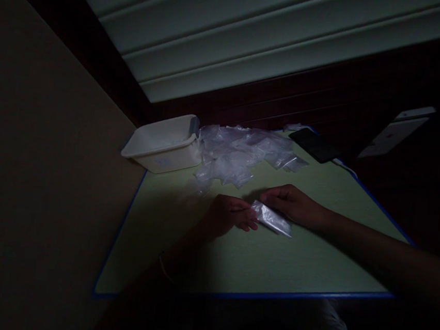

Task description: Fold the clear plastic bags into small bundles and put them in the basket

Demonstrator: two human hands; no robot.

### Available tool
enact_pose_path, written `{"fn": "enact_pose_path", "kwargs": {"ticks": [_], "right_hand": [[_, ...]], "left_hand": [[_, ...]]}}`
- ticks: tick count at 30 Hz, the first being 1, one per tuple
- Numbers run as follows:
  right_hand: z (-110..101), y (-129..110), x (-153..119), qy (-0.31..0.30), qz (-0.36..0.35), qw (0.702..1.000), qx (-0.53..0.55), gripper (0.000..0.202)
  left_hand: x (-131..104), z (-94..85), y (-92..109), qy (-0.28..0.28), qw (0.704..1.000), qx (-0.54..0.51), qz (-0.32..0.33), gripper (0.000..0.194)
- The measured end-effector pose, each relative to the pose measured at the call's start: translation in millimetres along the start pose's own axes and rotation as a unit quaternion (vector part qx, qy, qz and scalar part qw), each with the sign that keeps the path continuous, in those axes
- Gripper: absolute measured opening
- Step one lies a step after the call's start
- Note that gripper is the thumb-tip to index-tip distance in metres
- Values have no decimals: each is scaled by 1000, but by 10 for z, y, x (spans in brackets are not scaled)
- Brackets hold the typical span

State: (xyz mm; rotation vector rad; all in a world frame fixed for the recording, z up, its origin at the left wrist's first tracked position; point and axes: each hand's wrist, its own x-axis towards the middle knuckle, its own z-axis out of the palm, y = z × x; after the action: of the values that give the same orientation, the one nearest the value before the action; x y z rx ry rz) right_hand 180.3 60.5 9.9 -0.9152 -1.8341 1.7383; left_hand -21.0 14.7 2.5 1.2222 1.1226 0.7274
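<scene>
A small clear plastic bag [274,220], flat and shiny, is held between my two hands just above the table. My left hand [233,215] grips its left end, thumb and fingers closed on it. On the upper edge of the same bag, my right hand [292,202] has its fingers closed in a pinch. Beyond my hands lies a loose heap of clear plastic bags [236,153], spread across the back of the table. The dim light hides the fine detail of the fingers.
A white plastic bin [162,157] stands at the table's back left corner. A dark flat device, perhaps a phone or tablet [314,144], lies at the back right by a pale cable. The green table [272,268] has a blue edge. A wall rises at the left.
</scene>
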Motion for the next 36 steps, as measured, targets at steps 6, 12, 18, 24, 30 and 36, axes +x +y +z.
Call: {"fn": "enact_pose_path", "kwargs": {"ticks": [6,12,18,24,30,36], "right_hand": [[-38,23,-26,-68,12,998,-1,40],[-28,-2,-36,-157,53,984,66,37],[-45,33,-30,-165,87,980,64,34],[-67,13,-37,-155,73,984,46,32],[-19,16,-56,-162,59,985,29,35],[74,-15,-80,-174,53,983,15,33]], "left_hand": [[-8,-2,47,10,1000,-4,-13,25],[-8,-12,30,-8,1000,-3,-17,28],[-17,-36,23,-25,999,20,7,29],[-2,-66,48,-18,999,42,22,35],[-33,115,60,98,954,257,122,42],[-21,261,4,129,930,310,151,49]]}}
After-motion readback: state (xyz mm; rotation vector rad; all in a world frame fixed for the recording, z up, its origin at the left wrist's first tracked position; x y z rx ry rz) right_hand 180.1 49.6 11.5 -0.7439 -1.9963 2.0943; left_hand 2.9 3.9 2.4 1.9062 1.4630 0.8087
